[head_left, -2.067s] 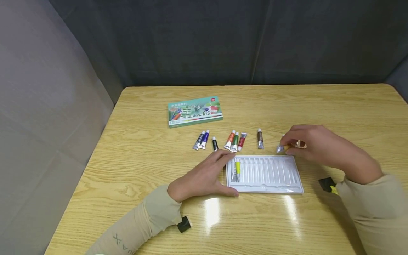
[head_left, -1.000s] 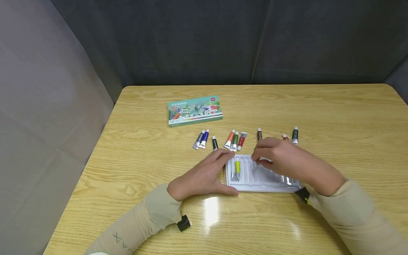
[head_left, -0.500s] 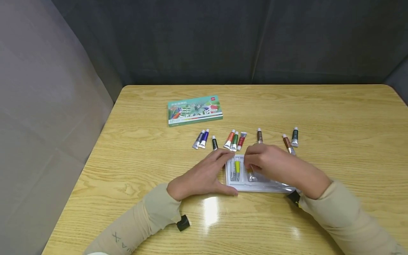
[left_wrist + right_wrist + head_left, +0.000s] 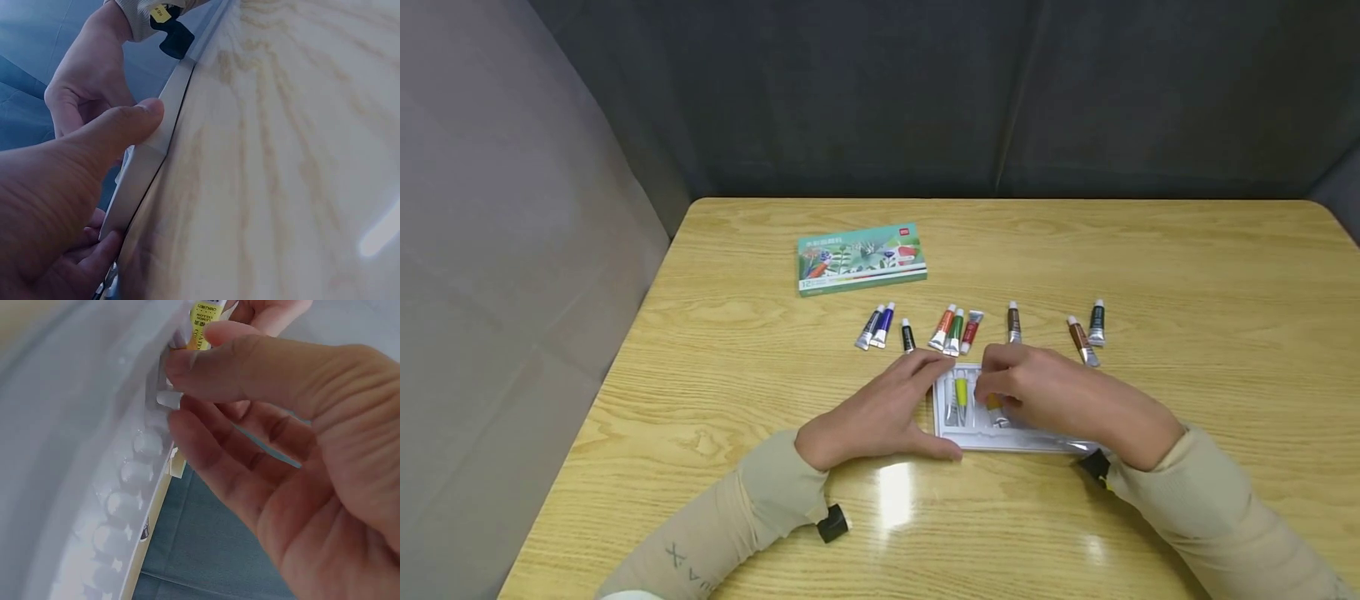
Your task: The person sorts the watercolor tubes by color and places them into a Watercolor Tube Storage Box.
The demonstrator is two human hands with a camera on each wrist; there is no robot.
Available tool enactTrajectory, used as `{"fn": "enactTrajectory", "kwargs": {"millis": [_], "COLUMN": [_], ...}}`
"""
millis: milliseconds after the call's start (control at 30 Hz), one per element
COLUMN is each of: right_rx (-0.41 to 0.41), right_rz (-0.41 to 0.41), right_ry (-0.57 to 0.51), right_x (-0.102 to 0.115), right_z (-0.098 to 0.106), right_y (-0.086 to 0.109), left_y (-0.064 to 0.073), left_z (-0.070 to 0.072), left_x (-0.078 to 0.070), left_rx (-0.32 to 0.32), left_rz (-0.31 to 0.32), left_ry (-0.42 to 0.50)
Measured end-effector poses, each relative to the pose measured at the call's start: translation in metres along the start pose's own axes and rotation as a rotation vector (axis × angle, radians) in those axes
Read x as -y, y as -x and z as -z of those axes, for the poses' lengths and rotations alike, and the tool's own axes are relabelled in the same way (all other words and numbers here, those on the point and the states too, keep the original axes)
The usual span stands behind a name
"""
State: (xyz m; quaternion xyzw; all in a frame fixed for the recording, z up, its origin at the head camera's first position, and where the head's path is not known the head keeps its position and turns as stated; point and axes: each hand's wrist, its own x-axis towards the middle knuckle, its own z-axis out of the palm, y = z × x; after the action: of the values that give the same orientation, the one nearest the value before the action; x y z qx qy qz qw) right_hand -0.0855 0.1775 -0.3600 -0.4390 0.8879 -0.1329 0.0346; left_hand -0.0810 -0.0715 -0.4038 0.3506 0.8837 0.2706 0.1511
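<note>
My left hand (image 4: 880, 417) grips the left end of a white plastic tray (image 4: 992, 443); the left wrist view has the thumb on one side wall of the tray (image 4: 145, 159) and fingertips at another. In the tray's leftmost slots lie a whitish paint tube (image 4: 951, 402) and a yellow paint tube (image 4: 961, 392). Just right of them, my right hand (image 4: 1060, 396) pinches an ochre paint tube (image 4: 995, 403) low over the tray, its silver end toward me. The right wrist view has a white cap (image 4: 169, 399) between thumb and finger. Most slots are hidden under this hand.
Behind the tray lie several loose paint tubes: blue and violet (image 4: 884, 325), black (image 4: 908, 335), orange (image 4: 943, 327), green (image 4: 954, 333), red (image 4: 972, 332), dark brown (image 4: 1014, 321), reddish brown (image 4: 1081, 337) and dark green (image 4: 1097, 321). A green paint box (image 4: 862, 260) lies farther back.
My right hand has brought the ochre tube from the table right of the tray, leftward to beside the yellow tube. In the last half second it barely moves. The left hand stays on the tray.
</note>
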Motion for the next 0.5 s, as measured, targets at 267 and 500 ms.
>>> {"fn": "enactTrajectory", "kwargs": {"millis": [267,500], "right_rx": [-0.035,-0.025], "right_rz": [0.041,0.049], "right_ry": [0.052,0.050], "right_x": [-0.0003,-0.0021], "right_z": [-0.0051,-0.0034], "right_y": [-0.0007,0.0025], "left_y": [-0.0004,-0.0009], "left_z": [0.0004,-0.0004], "left_x": [-0.0001,0.0006], "left_rx": [0.001,-0.001], "left_rz": [0.001,-0.002], "left_ry": [0.002,-0.002]}}
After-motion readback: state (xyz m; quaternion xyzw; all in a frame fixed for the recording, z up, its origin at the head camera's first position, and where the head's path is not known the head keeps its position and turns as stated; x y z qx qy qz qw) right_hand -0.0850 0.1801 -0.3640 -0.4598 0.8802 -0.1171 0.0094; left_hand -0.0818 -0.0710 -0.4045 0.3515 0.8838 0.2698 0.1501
